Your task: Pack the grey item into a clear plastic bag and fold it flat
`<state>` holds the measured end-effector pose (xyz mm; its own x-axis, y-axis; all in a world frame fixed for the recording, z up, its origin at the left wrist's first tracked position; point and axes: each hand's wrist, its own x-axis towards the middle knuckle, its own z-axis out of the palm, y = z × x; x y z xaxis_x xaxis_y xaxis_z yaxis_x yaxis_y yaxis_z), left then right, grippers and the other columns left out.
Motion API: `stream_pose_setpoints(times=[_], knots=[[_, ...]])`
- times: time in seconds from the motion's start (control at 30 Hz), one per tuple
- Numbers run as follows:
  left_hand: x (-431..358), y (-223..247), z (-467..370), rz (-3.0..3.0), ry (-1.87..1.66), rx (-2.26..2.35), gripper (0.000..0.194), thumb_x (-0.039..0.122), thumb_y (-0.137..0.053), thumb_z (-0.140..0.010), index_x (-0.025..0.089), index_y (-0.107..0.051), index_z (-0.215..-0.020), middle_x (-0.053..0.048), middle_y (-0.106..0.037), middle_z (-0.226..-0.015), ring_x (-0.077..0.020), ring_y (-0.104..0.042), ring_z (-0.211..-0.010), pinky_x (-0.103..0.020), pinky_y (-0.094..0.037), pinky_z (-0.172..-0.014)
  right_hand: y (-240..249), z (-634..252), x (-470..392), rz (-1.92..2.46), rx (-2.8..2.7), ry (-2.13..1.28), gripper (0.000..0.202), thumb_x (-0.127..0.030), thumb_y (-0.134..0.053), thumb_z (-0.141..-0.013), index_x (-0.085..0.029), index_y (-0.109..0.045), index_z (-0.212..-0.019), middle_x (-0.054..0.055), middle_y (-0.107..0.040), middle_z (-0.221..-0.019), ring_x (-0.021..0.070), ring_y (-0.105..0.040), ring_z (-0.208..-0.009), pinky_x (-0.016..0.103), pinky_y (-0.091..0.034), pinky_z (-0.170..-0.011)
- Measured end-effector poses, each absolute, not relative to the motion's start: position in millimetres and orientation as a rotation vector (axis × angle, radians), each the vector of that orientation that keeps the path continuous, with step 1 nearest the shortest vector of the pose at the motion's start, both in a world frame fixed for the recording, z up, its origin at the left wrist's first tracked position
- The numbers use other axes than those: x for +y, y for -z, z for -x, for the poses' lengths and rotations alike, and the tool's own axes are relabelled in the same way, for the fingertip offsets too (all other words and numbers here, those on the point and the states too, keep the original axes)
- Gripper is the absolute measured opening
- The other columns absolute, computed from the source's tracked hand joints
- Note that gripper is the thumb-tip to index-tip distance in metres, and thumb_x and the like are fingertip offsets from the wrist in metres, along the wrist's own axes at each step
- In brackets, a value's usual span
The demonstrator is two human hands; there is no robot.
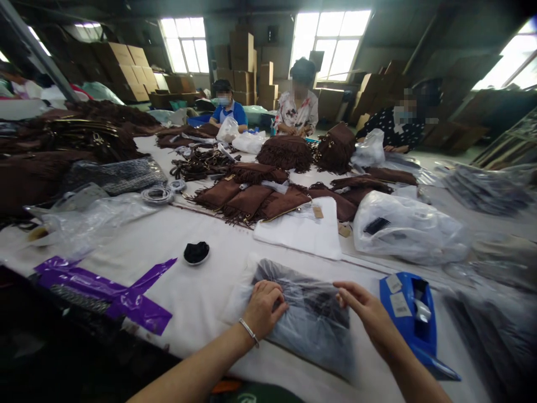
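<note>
A clear plastic bag with a dark item inside (310, 319) lies on the white table (201, 291) right in front of me. My left hand (263, 309), with a thin bracelet on its wrist, presses down on the bag's left part with curled fingers. My right hand (361, 307) pinches the bag's upper right edge between thumb and fingers. A blue tape dispenser (413, 319) stands just right of my right hand.
Purple plastic strips (109, 291) lie at the near left, with a small dish of black material (196, 253) beyond. Brown fringed bags (251, 198), a white sheet (304, 229) and stuffed clear bags (403, 226) fill the middle. Three people work at the far end, with cardboard boxes behind them.
</note>
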<state>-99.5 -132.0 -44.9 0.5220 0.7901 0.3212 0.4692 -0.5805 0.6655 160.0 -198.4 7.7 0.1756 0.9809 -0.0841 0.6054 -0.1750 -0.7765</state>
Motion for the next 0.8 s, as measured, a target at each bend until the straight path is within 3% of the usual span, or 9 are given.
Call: stream_pose_setpoints(times=[0.03,0.1,0.23,0.43,0.67,0.8], knots=[[-132.2,43.1,99.0,-2.229,-0.861,1.031,0.008,0.018,-0.065,-0.077,0.021,-0.059,-0.082,-0.004,-0.062,-0.093,-0.0223,-0.055,-0.096,-0.045,-0.038,-0.096,-4.3,-146.5,-213.8,1.740,-1.341,-0.873,0.046,-0.054,-0.033,-0.091,-0.021,-0.051,-0.117,0.003,-0.060,-0.083,0.0198,-0.060,-0.087,0.034,-0.049,-0.081],[-134.9,35.7,97.3,-2.171,-0.901,1.020,0.013,0.018,-0.063,-0.078,0.021,-0.060,-0.091,-0.004,-0.063,-0.093,-0.0222,-0.056,-0.096,-0.044,-0.039,-0.095,2.4,-115.6,-242.2,1.265,-0.736,-1.158,0.041,-0.050,-0.056,-0.085,-0.027,-0.051,-0.119,-0.001,-0.057,-0.082,0.0203,-0.055,-0.102,0.038,-0.041,-0.098],[-153.1,3.4,88.7,-2.139,-0.912,0.849,0.020,0.017,-0.060,-0.081,0.023,-0.060,-0.100,-0.004,-0.064,-0.099,-0.0216,-0.055,-0.101,-0.044,-0.032,-0.103,3.9,-69.5,-271.5,0.855,-0.251,-1.356,0.042,-0.038,-0.072,-0.078,-0.027,-0.058,-0.116,-0.002,-0.054,-0.080,0.0198,-0.051,-0.107,0.041,-0.031,-0.108],[-181.2,-32.2,77.3,-2.236,-0.803,0.615,0.022,0.013,-0.056,-0.082,0.024,-0.061,-0.101,-0.002,-0.065,-0.099,-0.0193,-0.053,-0.104,-0.044,-0.022,-0.110,7.7,-63.5,-274.3,0.751,-0.149,-1.408,0.047,-0.034,-0.072,-0.078,-0.028,-0.055,-0.121,0.000,-0.058,-0.090,0.0165,-0.051,-0.105,0.034,-0.039,-0.101],[-182.5,-26.5,78.8,-2.358,-0.819,0.617,0.015,0.023,-0.057,-0.085,0.023,-0.062,-0.099,-0.003,-0.064,-0.093,-0.0196,-0.052,-0.102,-0.041,-0.027,-0.106,17.2,-61.2,-275.9,0.705,-0.179,-1.497,0.043,-0.034,-0.067,-0.084,-0.030,-0.053,-0.124,0.000,-0.060,-0.099,0.0136,-0.052,-0.103,0.031,-0.042,-0.098],[-180.5,-25.7,79.3,-2.437,-0.848,0.590,0.014,0.023,-0.052,-0.088,0.022,-0.061,-0.097,-0.003,-0.064,-0.092,-0.0188,-0.052,-0.100,-0.040,-0.028,-0.105,12.4,-57.2,-271.8,0.736,-0.138,-1.467,0.045,-0.034,-0.072,-0.079,-0.028,-0.055,-0.120,0.000,-0.060,-0.106,0.0132,-0.052,-0.104,0.028,-0.045,-0.094]])
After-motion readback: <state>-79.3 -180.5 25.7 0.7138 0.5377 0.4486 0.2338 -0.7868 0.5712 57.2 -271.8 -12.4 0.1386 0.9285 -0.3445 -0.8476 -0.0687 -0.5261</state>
